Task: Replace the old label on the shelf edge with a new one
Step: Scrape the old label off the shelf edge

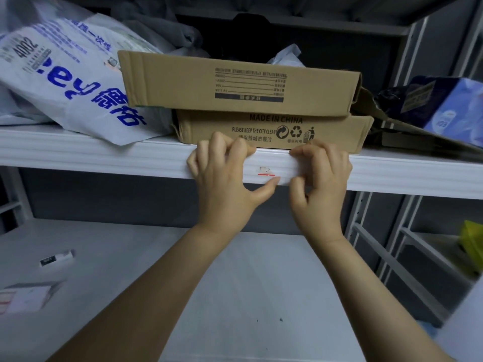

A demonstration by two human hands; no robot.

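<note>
A white label (266,171) with a short red line lies against the front of the white shelf edge (104,158). My left hand (222,178) grips the label's left end, curled fingertips at its top rim and thumb stretched along its lower rim. My right hand (321,184) grips the right end the same way, fingers curled over the top and thumb at the bottom. The label's two ends are hidden under my fingers. I cannot tell whether this is the old label or the new one.
Two flat cardboard boxes (240,87) are stacked on the shelf just above my hands. A white plastic bag with blue print (65,74) lies to the left, a blue packet (449,105) to the right. On the lower shelf (183,270) lie a small white box (56,258) and a sheet (26,299).
</note>
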